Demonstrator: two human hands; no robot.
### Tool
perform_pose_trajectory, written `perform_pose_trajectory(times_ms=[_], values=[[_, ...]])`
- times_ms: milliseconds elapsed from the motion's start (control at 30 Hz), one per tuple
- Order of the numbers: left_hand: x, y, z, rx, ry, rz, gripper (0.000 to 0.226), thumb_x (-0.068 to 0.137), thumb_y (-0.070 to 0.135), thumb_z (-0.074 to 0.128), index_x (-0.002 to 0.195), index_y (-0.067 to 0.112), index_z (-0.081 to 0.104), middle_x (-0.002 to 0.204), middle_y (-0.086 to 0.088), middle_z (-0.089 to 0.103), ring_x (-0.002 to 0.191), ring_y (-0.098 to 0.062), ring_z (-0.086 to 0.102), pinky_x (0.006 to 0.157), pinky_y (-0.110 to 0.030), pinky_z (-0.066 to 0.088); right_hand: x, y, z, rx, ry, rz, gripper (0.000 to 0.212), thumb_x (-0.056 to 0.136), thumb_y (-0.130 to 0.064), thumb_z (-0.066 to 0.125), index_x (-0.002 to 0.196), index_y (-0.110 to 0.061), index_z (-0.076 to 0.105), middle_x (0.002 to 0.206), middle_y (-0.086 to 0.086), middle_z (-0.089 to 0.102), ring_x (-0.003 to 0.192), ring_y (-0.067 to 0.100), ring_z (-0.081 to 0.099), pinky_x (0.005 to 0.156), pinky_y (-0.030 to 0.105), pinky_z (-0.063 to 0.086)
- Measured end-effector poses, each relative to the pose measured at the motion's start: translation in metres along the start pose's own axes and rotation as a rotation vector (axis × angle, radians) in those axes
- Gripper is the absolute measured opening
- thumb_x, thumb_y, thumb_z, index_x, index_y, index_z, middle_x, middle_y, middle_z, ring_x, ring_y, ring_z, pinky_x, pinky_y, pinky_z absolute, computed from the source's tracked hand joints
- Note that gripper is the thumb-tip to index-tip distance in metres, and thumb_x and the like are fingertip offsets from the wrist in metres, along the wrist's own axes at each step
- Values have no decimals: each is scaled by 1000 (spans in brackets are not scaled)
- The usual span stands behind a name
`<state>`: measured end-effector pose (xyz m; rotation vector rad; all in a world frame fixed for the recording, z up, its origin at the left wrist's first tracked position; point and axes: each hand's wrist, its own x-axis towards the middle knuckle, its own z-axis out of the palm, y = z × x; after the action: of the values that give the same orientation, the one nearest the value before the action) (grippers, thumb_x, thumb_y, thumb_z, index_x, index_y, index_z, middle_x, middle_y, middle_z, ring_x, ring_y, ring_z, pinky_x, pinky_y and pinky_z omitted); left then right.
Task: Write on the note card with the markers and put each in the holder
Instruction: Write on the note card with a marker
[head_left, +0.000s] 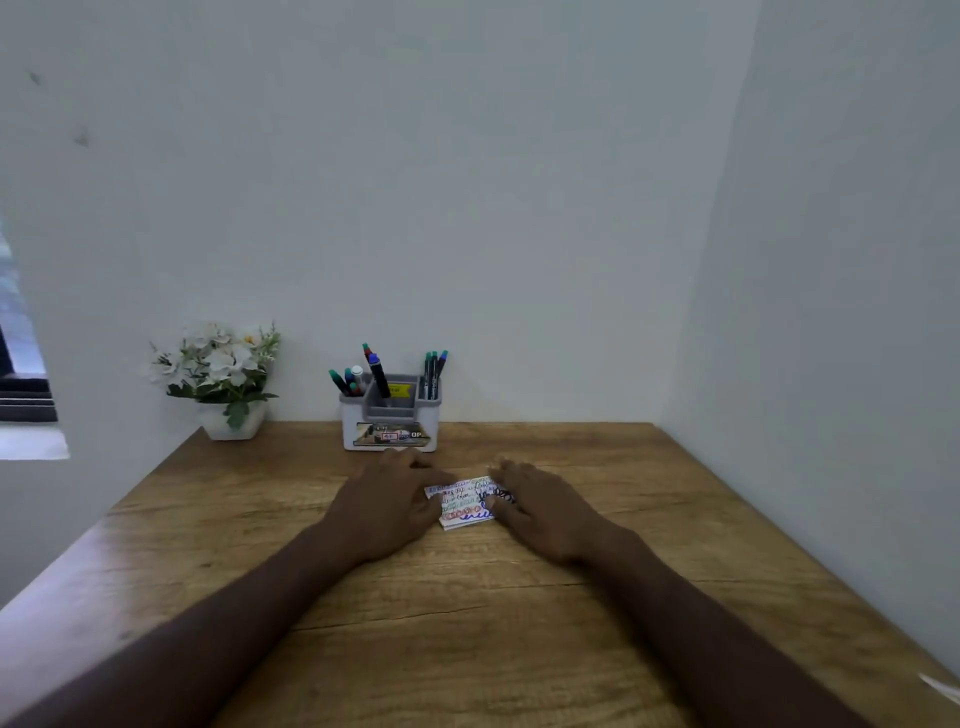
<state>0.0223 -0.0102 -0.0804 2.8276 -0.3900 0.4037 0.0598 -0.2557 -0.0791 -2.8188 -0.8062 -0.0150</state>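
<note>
A small stack of white note cards (465, 505) lies on the wooden table, its top card covered in lines of coloured scribbles. My left hand (389, 506) rests flat on the card's left edge, fingers spread. My right hand (540, 512) lies flat on its right edge, covering part of it. Neither hand holds a marker. Behind the card stands a grey and white holder (389, 421) against the wall. Several markers (378, 374) with blue, green and red caps stand in its compartments, some leaning left, others upright on the right side (434, 374).
A white pot of white artificial flowers (223, 379) stands at the table's back left corner. Walls close the table at the back and right. A window edge (26, 395) shows at far left. Bare wood table (467, 623) stretches toward me.
</note>
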Motion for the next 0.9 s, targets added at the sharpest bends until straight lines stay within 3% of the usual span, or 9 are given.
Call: perform_pose_trajectory(times_ms=[100,200,233,300,367,433,600,733,900], values=[[2,-3,1,-24,2,1,40,102,49,50,142,50,56,145,15,52,129,-9,46,93,-34,50,3,1,-5,-9,5,24,57,104,-58,39,142,-16,47,146,10,56,132,28,54,111,47,44],[1,0,0,-39,2,6,40,102,47,53,141,48,58,144,14,53,129,-9,46,91,-32,50,5,-1,1,5,37,68,49,99,-58,37,127,-19,48,126,5,60,110,20,55,105,48,46],[0,0,0,-33,9,3,40,102,47,54,141,48,58,143,13,53,128,-9,47,91,-32,50,6,-3,3,5,46,72,48,100,-57,35,127,-20,47,127,4,59,112,19,54,108,50,43],[1,-1,0,-28,17,-7,40,101,48,55,141,49,58,143,13,54,126,-9,49,91,-31,51,11,-6,5,23,42,90,54,105,-58,31,141,-20,43,148,6,52,138,27,48,120,54,32],[3,-2,-1,-21,21,-6,40,101,49,55,141,49,58,143,14,54,126,-9,49,90,-31,51,16,-8,3,22,47,133,66,108,-60,26,163,-23,24,174,7,21,162,32,15,130,60,11],[3,-2,0,-24,21,-6,40,101,48,55,140,50,58,143,15,53,128,-9,47,89,-31,51,20,-5,1,-18,43,144,68,109,-58,22,168,-29,7,178,3,1,164,29,-4,129,60,-1],[1,-4,0,-48,7,-7,38,108,49,38,141,47,58,140,14,54,126,-10,48,90,-36,50,11,1,3,-22,-48,152,65,108,-61,19,167,-37,6,178,-1,-4,164,29,-9,128,62,-4],[-5,3,4,8,-67,-48,75,93,79,17,153,41,44,156,10,43,138,-14,43,110,-44,43,5,-2,2,-30,-34,171,65,107,-63,17,167,-39,8,178,-1,-1,164,30,-5,130,61,1],[-7,2,14,58,-104,-123,97,81,87,7,163,38,19,172,6,17,158,-18,17,126,-49,23,-3,-12,10,-50,-10,224,72,102,-70,10,166,-38,5,178,-1,-4,164,28,-7,131,59,2]])
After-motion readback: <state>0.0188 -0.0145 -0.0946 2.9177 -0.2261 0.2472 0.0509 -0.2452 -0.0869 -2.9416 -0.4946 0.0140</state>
